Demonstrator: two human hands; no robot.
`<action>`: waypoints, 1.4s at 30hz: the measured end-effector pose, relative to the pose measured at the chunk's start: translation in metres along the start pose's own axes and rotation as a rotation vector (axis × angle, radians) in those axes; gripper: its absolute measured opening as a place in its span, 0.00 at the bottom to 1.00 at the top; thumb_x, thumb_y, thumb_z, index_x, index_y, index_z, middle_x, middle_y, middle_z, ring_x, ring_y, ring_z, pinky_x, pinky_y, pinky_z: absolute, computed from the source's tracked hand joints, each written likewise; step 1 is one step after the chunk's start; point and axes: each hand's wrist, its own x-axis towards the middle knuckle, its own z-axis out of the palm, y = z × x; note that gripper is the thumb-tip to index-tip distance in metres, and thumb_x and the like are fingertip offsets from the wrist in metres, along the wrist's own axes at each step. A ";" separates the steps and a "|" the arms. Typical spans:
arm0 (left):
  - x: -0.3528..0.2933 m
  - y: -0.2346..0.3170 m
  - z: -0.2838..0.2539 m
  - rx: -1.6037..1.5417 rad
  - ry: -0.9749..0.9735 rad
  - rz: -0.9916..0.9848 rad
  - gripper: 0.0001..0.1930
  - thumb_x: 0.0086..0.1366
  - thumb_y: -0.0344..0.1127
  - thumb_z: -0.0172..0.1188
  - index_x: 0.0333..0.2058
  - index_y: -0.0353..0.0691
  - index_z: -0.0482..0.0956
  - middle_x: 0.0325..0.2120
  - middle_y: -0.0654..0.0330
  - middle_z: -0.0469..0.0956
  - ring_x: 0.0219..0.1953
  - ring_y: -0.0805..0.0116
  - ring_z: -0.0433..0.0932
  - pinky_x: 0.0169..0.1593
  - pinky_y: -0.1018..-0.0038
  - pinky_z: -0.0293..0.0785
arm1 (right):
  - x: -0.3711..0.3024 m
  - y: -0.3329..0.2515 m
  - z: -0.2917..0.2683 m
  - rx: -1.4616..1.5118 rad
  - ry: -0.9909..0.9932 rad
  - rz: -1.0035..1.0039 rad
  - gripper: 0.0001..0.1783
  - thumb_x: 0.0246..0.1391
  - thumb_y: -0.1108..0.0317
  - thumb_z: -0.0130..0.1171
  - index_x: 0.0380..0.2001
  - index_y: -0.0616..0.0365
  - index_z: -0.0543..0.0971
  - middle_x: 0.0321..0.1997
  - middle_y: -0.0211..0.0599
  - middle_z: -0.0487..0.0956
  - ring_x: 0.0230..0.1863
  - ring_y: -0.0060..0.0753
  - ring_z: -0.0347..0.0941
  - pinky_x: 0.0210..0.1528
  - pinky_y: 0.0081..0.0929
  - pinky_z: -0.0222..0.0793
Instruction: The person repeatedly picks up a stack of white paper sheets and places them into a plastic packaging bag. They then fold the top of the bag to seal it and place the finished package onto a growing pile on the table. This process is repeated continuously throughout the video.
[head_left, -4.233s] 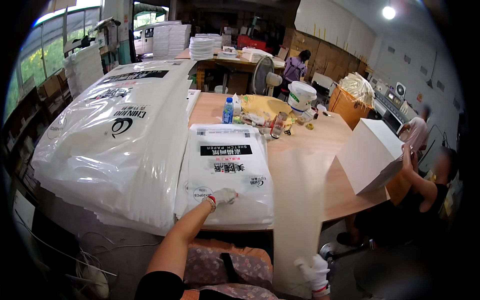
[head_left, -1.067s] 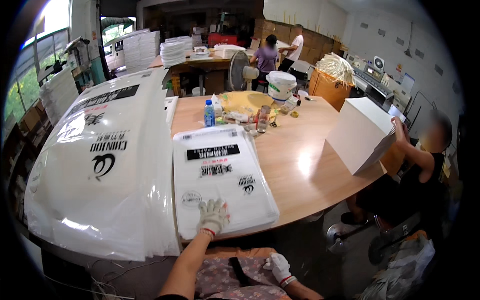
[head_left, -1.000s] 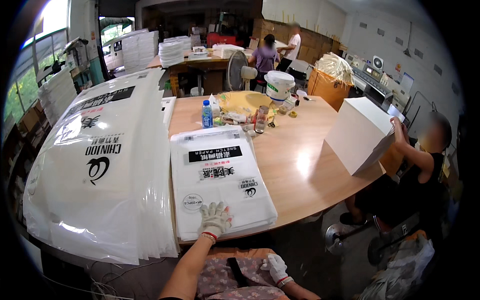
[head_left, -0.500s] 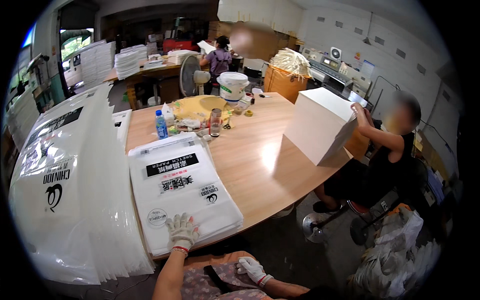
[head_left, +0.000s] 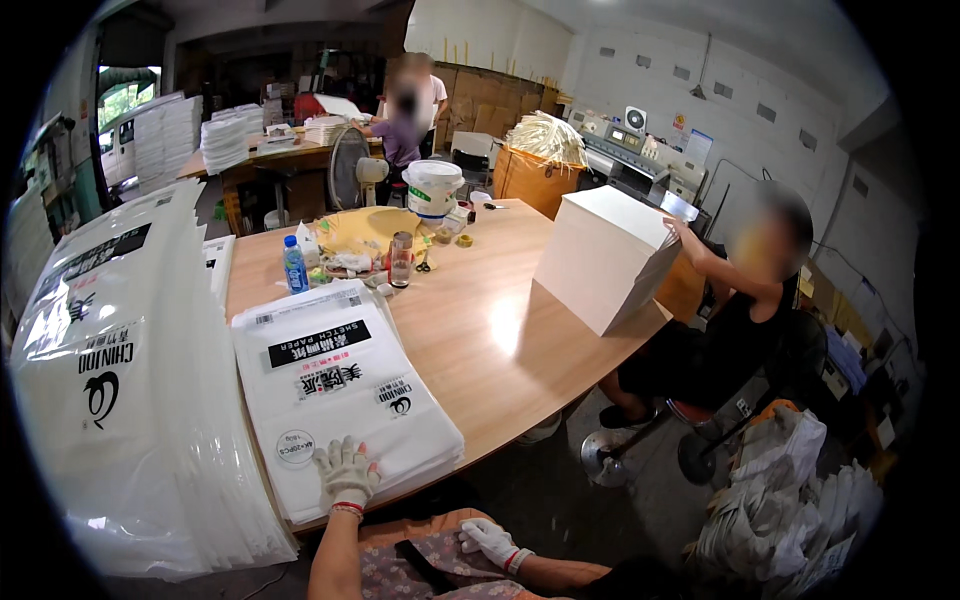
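Note:
My left hand (head_left: 347, 470), in a pale work glove with some fingertips bare, lies flat with spread fingers on the near edge of a stack of white printed paper packs (head_left: 340, 400). The packs lie on the wooden table, their top one bearing black printed blocks. Lower down, my right hand (head_left: 490, 543), in a white glove, rests on the flowered apron (head_left: 400, 575) over my lap. Its fingers are stretched out and no object shows in them. Left of the packs rises a large, high pile of clear plastic-covered printed sheets (head_left: 120, 400).
A co-worker at the right edge of the wooden table (head_left: 470, 320) touches a tall white paper block (head_left: 605, 260). Farther back stand a blue-labelled bottle (head_left: 294, 265), a glass tumbler (head_left: 401, 260), scissors (head_left: 424, 262), a white bucket (head_left: 433, 188) and a fan (head_left: 350, 168). Bagged plastic (head_left: 775, 530) lies on the floor at right.
The whole view has shifted a little, so table and packs sit farther left. A standing person now shows beside the worker at the back. Both my hands keep their places.

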 end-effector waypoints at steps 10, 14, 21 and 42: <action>0.001 0.000 0.002 -0.003 -0.023 -0.013 0.30 0.60 0.57 0.44 0.60 0.57 0.64 0.66 0.62 0.51 0.68 0.56 0.43 0.66 0.45 0.27 | 0.001 0.007 0.001 0.022 0.004 -0.010 0.17 0.62 0.56 0.49 0.45 0.58 0.73 0.37 0.35 0.79 0.33 0.22 0.75 0.37 0.18 0.73; 0.002 -0.002 0.008 -0.006 0.018 -0.013 0.30 0.59 0.58 0.46 0.59 0.57 0.66 0.65 0.62 0.52 0.68 0.57 0.44 0.66 0.45 0.26 | 0.005 0.011 -0.002 0.022 0.017 -0.006 0.17 0.62 0.56 0.49 0.44 0.58 0.73 0.37 0.34 0.78 0.33 0.22 0.75 0.37 0.19 0.73; 0.001 -0.002 0.002 0.004 -0.067 -0.017 0.31 0.60 0.58 0.43 0.61 0.58 0.61 0.66 0.62 0.48 0.68 0.56 0.41 0.66 0.44 0.25 | 0.007 0.015 -0.004 0.038 0.008 -0.028 0.18 0.61 0.57 0.51 0.45 0.60 0.73 0.36 0.37 0.79 0.32 0.25 0.76 0.36 0.22 0.75; 0.002 0.001 -0.003 0.013 -0.107 -0.020 0.32 0.60 0.58 0.43 0.62 0.56 0.61 0.67 0.62 0.47 0.69 0.57 0.42 0.66 0.44 0.25 | 0.003 0.013 -0.001 0.054 0.031 -0.055 0.19 0.60 0.56 0.52 0.46 0.60 0.73 0.35 0.38 0.79 0.31 0.27 0.76 0.36 0.24 0.75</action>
